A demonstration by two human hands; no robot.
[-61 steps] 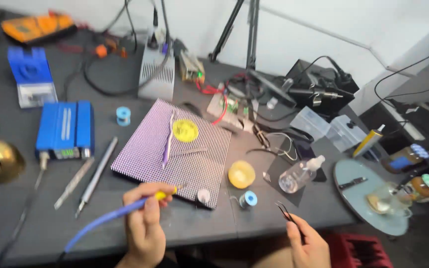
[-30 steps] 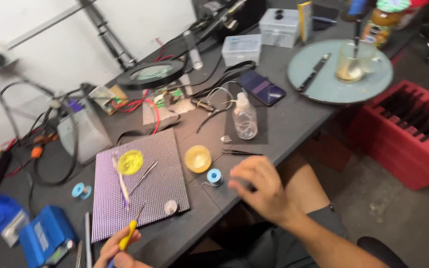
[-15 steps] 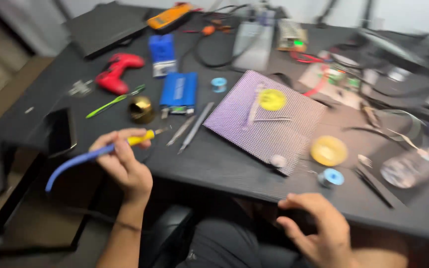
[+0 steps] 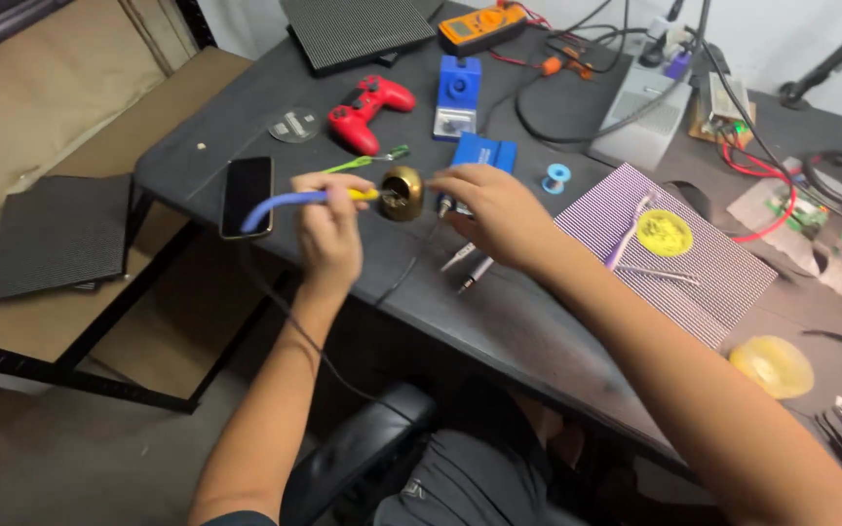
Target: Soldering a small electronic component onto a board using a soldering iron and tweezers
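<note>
I see left hand [image 4: 328,229] clenched on iron [image 4: 294,201], long axis level, tip right into brass cleaner [image 4: 402,193] near desk [image 4: 499,312] left edge. Right hand [image 4: 497,209] beside cleaner, fingers loose, holding nothing I can see.

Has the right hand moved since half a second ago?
Yes. The right hand has come up from the table's near edge and now rests beside the brass tip cleaner, near the blue box.

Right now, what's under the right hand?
The right hand covers most of a blue box and the upper ends of two metal tools on the dark table. What the fingers touch is hidden.
</note>
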